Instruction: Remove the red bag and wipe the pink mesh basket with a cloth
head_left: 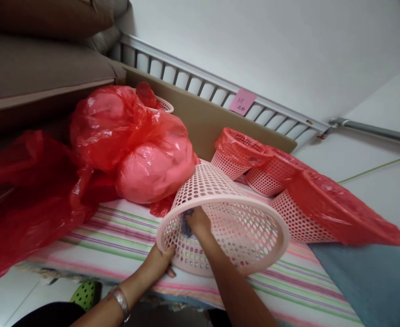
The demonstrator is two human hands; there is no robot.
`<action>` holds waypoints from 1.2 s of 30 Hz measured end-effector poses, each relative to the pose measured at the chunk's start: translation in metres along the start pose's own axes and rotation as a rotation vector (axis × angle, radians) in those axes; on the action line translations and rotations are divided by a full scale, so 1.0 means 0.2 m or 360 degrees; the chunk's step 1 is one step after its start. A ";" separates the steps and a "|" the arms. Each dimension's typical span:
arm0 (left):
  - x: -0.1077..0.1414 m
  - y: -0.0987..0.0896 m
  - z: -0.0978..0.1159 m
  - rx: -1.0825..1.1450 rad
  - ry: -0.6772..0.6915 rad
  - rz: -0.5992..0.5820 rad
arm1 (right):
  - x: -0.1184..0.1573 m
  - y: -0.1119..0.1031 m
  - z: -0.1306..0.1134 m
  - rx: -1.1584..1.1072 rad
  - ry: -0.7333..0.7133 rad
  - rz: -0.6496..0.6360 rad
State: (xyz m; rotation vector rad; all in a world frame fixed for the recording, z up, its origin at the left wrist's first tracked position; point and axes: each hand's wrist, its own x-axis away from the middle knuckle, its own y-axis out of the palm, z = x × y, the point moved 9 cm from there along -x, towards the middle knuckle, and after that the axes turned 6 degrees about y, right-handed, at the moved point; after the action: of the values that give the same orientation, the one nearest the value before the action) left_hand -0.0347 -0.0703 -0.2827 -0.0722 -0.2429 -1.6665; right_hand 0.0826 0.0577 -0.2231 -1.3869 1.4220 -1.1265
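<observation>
A pale pink perforated plastic basket [207, 181] lies tipped on its side, its mouth towards me. My left hand [162, 263] grips its rim at the lower left, thumb on the inside edge. Inside the basket my right hand [200, 222] is closed on a dark blue cloth [187, 225], pressed against the left inner wall. Part of the cloth is hidden by the fingers. Under the basket spreads a striped sheet [118, 231].
Several similar baskets [232, 168] lined with red plastic bags stand to the right. Stuffed red bags [155, 163] lie behind on the left, and a loose red bag [32, 213] hangs at the left edge. A railing with a pink note [242, 101] runs along the wall.
</observation>
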 end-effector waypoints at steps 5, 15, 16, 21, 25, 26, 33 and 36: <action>0.01 0.00 0.02 0.0051 0.0028 0.0007 | 0.46 0.03 0.01 0.0077 -0.0084 -0.0062; 0.00 -0.13 0.05 0.0003 0.0039 0.0262 | 0.63 0.04 0.05 0.0069 -0.0022 -0.0133; 0.00 -0.13 0.04 -0.0009 0.0026 0.0262 | 0.65 0.05 0.05 0.0076 -0.0045 -0.0135; -0.03 -0.13 0.04 -0.0075 0.0028 0.0191 | 0.49 0.05 0.05 0.0047 -0.0023 -0.0095; -0.03 -0.11 0.06 -0.0100 0.0055 0.0150 | 0.09 0.00 0.06 0.0046 0.0122 0.0036; -0.03 -0.11 0.07 -0.0108 0.0057 0.0137 | 0.00 -0.01 0.06 0.0044 0.0145 0.0065; -0.02 -0.01 0.04 0.0021 0.0048 -0.0007 | -0.32 -0.04 0.02 -0.0025 0.0029 0.0177; -0.02 0.01 0.02 0.0056 0.0018 0.0006 | -0.31 -0.05 0.01 -0.0028 0.0013 0.0129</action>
State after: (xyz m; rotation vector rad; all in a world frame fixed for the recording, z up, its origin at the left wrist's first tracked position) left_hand -0.0330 -0.0657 -0.2798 -0.0367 -0.2635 -1.6580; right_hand 0.0906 0.1187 -0.2153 -1.3263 1.4840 -1.0714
